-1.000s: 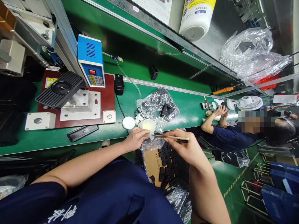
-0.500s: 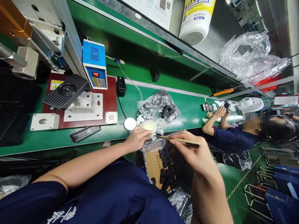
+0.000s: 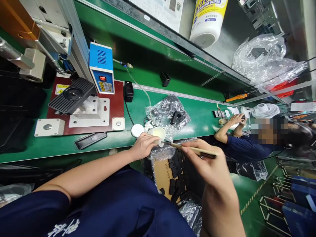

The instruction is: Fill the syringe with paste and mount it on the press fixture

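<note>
My left hand [image 3: 144, 145] is closed on a small translucent white round piece [image 3: 161, 143], pinched at the fingertips near the bench's front edge. Between the thumb and fingers of my right hand [image 3: 206, 158] is a slim brush [image 3: 195, 150] with a pale wooden handle. Its dark tip points left and meets or nearly meets the white piece; I cannot tell if they touch. Just behind my left fingertips stands a white tub [image 3: 159, 132] with pale yellowish contents. Its neighbour on the left is a round white lid [image 3: 137, 130].
A press fixture [image 3: 86, 112] and blue box [image 3: 101, 67] stand at left. A clear bag [image 3: 170, 112] with black parts lies behind the tub. Below the bench edge is a carton [image 3: 161, 172] with black blocks. A co-worker [image 3: 247, 144] sits at right.
My right hand and the brush have shifted slightly to the right. My left hand keeps its pinch on the white piece. The co-worker's hands have moved a little to the right.
</note>
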`<state>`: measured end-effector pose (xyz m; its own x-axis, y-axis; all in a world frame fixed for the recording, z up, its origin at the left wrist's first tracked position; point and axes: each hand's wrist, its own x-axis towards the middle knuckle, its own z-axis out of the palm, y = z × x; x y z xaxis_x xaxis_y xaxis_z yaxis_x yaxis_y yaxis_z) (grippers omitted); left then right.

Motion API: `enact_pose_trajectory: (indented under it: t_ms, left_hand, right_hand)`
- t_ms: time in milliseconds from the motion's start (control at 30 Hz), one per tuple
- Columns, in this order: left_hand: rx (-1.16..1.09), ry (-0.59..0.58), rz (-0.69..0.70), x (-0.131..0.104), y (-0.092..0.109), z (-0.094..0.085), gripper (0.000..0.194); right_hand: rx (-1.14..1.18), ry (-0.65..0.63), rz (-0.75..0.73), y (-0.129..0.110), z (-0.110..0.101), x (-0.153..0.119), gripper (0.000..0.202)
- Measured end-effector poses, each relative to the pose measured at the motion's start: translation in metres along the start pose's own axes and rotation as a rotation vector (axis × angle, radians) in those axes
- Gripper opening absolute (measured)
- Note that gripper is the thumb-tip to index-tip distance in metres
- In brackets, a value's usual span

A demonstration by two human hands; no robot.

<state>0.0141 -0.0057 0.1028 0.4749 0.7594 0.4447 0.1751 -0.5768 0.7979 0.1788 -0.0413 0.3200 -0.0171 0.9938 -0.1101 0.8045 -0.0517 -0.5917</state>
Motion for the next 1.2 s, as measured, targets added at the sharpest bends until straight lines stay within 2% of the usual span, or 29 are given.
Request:
enact_pose_trajectory:
  t_ms: [467,1033,1200]
  left_hand:
    - [0.007,0.004,-0.016,0.000,0.003,0.002,0.020]
    - [-0.012,-0.016,-0.024,0.005,0.006,-0.001,0.018]
    - [-0.050,-0.019,-0.045,0.008,0.009,-0.005,0.017]
  right_hand:
    - [-0.040,0.020,-0.060,-0.004,0.000,-0.010,0.015]
    - [-0.006,0.153,0.021,-0.007,-0.009,-0.014,0.017]
    - [0.054,0.241,0.109,0.006,-0.005,-0.010,0.018]
